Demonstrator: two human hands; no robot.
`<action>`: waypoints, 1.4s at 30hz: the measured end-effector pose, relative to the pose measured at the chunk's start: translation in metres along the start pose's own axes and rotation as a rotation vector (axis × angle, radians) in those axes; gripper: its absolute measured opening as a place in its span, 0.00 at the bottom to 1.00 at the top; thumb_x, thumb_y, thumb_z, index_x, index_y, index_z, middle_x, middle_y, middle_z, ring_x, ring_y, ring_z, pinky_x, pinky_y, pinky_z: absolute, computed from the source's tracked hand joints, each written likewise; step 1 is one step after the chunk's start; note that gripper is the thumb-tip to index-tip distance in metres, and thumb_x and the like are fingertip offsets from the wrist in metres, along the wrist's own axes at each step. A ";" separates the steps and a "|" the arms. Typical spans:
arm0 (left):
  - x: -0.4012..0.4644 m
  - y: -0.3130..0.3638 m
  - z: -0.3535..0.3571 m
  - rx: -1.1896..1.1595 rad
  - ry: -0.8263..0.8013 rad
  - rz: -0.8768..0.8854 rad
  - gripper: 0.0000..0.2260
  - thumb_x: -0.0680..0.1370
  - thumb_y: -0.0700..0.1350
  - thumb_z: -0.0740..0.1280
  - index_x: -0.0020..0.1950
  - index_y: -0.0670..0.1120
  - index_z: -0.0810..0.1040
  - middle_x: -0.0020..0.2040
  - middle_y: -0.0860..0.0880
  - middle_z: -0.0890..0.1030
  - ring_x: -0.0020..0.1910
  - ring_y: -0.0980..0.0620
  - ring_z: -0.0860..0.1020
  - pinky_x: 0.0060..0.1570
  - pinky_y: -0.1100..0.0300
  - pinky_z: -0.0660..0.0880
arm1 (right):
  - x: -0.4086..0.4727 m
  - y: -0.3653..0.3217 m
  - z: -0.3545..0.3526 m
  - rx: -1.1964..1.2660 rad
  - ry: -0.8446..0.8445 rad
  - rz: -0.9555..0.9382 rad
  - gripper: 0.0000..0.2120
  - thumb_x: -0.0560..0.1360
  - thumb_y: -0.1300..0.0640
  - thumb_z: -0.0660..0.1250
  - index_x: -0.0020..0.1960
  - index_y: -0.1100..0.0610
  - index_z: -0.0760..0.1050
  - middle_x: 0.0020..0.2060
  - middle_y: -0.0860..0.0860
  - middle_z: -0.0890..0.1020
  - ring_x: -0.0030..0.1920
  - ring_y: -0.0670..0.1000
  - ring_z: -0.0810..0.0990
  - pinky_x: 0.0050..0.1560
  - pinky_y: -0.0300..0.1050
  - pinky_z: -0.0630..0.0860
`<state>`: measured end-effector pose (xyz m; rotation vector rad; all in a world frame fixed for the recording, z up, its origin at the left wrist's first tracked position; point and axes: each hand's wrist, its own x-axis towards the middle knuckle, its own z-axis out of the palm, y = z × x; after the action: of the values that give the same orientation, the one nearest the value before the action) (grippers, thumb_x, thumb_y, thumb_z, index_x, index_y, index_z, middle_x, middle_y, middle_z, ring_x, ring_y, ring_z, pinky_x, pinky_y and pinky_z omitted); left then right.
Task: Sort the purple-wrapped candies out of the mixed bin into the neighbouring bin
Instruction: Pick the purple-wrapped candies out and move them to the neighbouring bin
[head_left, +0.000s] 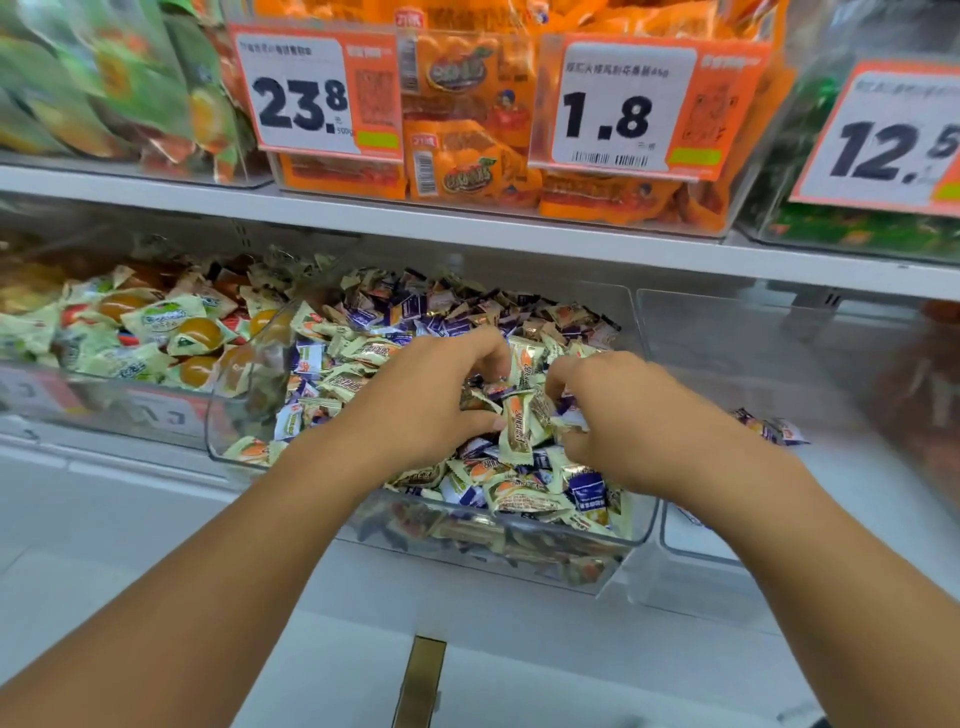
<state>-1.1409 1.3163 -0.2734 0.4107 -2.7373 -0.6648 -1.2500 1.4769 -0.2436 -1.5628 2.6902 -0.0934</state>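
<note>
Clear plastic mixed bin, pulled forward on a shop shelf and heaped with cream-wrapped and purple candies. Both hands work in the middle of the heap, close together but not touching. Left hand: fingers curled down into the pile, thumb against an upright cream candy; whether it grips a purple piece cannot be told. Right hand: fingers curled over wrappers, with a purple one seemingly at its fingertips. Neighbouring bin, to the right: clear and nearly bare, a few sorted candies on its floor, so sorting is judged to be at an early stage. Step in hand: picking through the heap for purple pieces. The next move calls for a clean pinch on purple wrappers alone, shedding any cream ones that cling, then a short carry rightward over the shared wall. Above: price tags and orange packets
</note>
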 end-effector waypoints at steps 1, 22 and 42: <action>0.001 0.001 0.002 0.000 0.001 -0.004 0.18 0.73 0.50 0.76 0.58 0.59 0.72 0.52 0.60 0.78 0.51 0.53 0.79 0.55 0.48 0.77 | 0.000 0.001 0.001 -0.002 0.011 0.003 0.10 0.76 0.61 0.67 0.56 0.55 0.74 0.48 0.53 0.78 0.48 0.56 0.78 0.48 0.54 0.79; 0.005 -0.018 -0.013 -0.465 0.218 -0.281 0.09 0.80 0.50 0.68 0.59 0.53 0.80 0.50 0.50 0.79 0.37 0.56 0.76 0.34 0.65 0.72 | 0.041 -0.021 -0.004 0.204 0.334 0.057 0.09 0.78 0.48 0.70 0.54 0.52 0.80 0.47 0.53 0.83 0.46 0.59 0.81 0.47 0.53 0.79; -0.006 0.010 0.005 0.267 -0.019 0.100 0.24 0.68 0.65 0.74 0.60 0.60 0.74 0.52 0.55 0.77 0.52 0.51 0.74 0.51 0.51 0.74 | -0.010 0.000 -0.030 -0.047 -0.069 -0.027 0.13 0.72 0.66 0.69 0.50 0.49 0.80 0.44 0.48 0.78 0.43 0.53 0.79 0.40 0.47 0.76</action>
<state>-1.1390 1.3289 -0.2742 0.3239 -2.8515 -0.2794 -1.2470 1.4867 -0.2135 -1.5846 2.6383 0.0224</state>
